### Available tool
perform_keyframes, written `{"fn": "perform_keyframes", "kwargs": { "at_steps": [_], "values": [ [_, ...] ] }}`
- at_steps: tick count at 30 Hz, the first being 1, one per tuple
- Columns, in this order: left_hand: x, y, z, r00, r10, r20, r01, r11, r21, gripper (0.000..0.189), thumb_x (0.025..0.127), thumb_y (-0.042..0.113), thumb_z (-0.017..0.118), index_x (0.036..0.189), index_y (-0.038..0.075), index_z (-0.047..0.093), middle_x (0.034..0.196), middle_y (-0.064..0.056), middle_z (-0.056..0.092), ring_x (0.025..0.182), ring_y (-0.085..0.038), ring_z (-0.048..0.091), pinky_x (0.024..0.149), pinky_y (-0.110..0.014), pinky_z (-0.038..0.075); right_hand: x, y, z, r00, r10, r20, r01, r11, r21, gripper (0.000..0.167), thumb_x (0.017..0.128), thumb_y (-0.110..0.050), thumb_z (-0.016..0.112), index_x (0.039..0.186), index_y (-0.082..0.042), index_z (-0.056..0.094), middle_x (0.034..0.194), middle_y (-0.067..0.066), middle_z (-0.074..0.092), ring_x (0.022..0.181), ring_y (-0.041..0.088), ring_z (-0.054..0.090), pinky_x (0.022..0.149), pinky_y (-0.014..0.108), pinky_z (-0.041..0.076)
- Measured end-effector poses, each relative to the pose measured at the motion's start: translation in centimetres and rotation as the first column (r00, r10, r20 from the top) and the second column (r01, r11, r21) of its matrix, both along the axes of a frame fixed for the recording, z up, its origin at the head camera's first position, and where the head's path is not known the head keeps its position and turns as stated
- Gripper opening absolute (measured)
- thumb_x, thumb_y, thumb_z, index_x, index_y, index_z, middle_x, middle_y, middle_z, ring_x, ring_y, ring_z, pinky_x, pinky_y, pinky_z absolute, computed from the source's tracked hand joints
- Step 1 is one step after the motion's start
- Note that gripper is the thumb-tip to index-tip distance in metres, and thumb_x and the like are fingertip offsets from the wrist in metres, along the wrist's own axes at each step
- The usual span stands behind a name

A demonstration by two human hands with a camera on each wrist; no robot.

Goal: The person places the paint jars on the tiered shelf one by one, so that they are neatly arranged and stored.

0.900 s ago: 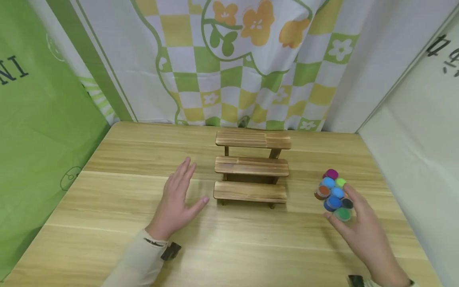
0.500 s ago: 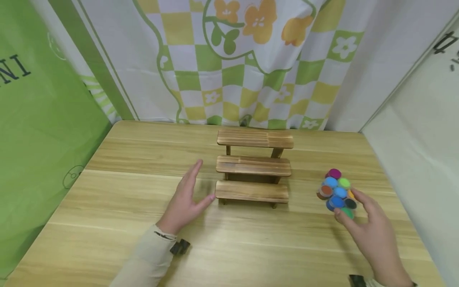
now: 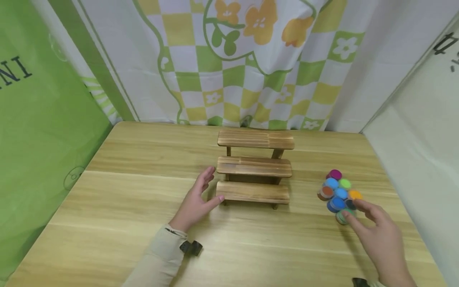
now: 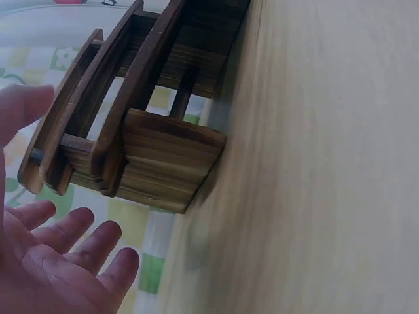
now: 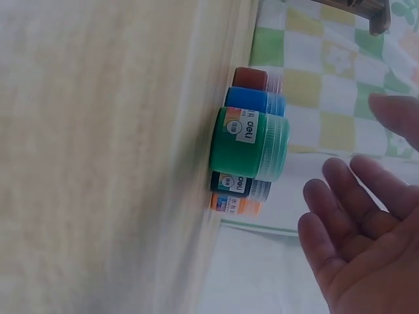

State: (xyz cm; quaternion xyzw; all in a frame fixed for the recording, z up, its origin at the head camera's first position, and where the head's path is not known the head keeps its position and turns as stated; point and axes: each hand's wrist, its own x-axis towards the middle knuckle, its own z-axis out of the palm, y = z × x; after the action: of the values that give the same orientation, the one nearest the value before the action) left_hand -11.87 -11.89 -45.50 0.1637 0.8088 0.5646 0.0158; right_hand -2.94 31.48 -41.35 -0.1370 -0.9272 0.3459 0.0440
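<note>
A three-tier wooden stand (image 3: 252,192) sits at the middle of the table. At its left end hovers my left hand (image 3: 195,205), thumb and fingers spread apart and holding nothing. In the left wrist view the stand's end (image 4: 171,154) shows beyond the open palm. To the right is a cluster of small paint jars with clear lids. My right hand (image 3: 381,235) reaches over its near side, the thumb overlapping the green paint jar (image 5: 239,140) in the head view. In the right wrist view the loosely bent fingers (image 5: 321,222) stand apart from that jar, gripping nothing.
Behind the green jar stand a blue jar (image 3: 336,205), a brown jar (image 3: 326,193), an orange jar (image 3: 355,195) and a magenta jar (image 3: 335,174), among others. A checked curtain (image 3: 247,79) hangs along the wooden table's (image 3: 251,247) back edge.
My left hand has moved right and closer to the stand's end. The right hand has shifted slightly right and drawn back, uncovering the orange jar. Stand and jars stay in place.
</note>
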Motion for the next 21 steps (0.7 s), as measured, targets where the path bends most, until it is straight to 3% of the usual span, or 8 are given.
{"fn": "perform_keyframes", "kwargs": {
  "at_steps": [11, 15, 18, 21],
  "values": [
    [-0.3, 0.5, -1.1, 0.983, -0.050, 0.179, 0.035, 0.996, 0.086, 0.087, 0.087, 0.029, 0.081, 0.157, 0.016, 0.029, 0.159, -0.002, 0.036, 0.145, -0.028, 0.035, 0.119, -0.042, 0.032, -0.5, 1.4, -1.0, 0.997, 0.059, 0.050, -0.060, 0.998, 0.019, 0.069, 0.095, -0.045, 0.068, 0.141, 0.003, 0.050, 0.136, 0.033, 0.053, 0.118, 0.052, 0.052, 0.083, 0.067, 0.048],
    [-0.5, 0.6, -1.5, 0.972, -0.063, 0.226, 0.032, 0.990, 0.136, 0.086, 0.087, 0.021, 0.081, 0.156, 0.011, 0.031, 0.159, -0.004, 0.037, 0.147, -0.026, 0.032, 0.120, -0.039, 0.029, -0.7, 1.9, -1.2, 0.996, 0.071, 0.057, -0.073, 0.997, 0.033, 0.071, 0.092, -0.046, 0.072, 0.139, 0.004, 0.052, 0.132, 0.032, 0.057, 0.111, 0.049, 0.058, 0.074, 0.039, 0.059],
    [-0.7, 0.7, -1.8, 0.966, -0.071, 0.249, 0.027, 0.984, 0.175, 0.086, 0.085, 0.013, 0.081, 0.155, 0.006, 0.031, 0.157, -0.009, 0.040, 0.145, -0.027, 0.036, 0.119, -0.038, 0.031, -1.0, 2.1, -1.2, 0.995, 0.088, 0.055, -0.090, 0.995, 0.044, 0.071, 0.091, -0.045, 0.074, 0.136, 0.005, 0.054, 0.127, 0.031, 0.061, 0.107, 0.046, 0.063, 0.062, 0.016, 0.053],
    [-0.8, 0.8, -1.9, 0.964, -0.073, 0.257, 0.022, 0.980, 0.196, 0.084, 0.085, 0.009, 0.081, 0.153, 0.003, 0.033, 0.153, -0.015, 0.044, 0.140, -0.031, 0.043, 0.117, -0.041, 0.034, -1.2, 2.1, -1.2, 0.994, 0.101, 0.049, -0.103, 0.994, 0.041, 0.069, 0.090, -0.043, 0.075, 0.134, 0.007, 0.055, 0.121, 0.030, 0.063, 0.102, 0.042, 0.066, 0.062, 0.009, 0.049]
  ]
}}
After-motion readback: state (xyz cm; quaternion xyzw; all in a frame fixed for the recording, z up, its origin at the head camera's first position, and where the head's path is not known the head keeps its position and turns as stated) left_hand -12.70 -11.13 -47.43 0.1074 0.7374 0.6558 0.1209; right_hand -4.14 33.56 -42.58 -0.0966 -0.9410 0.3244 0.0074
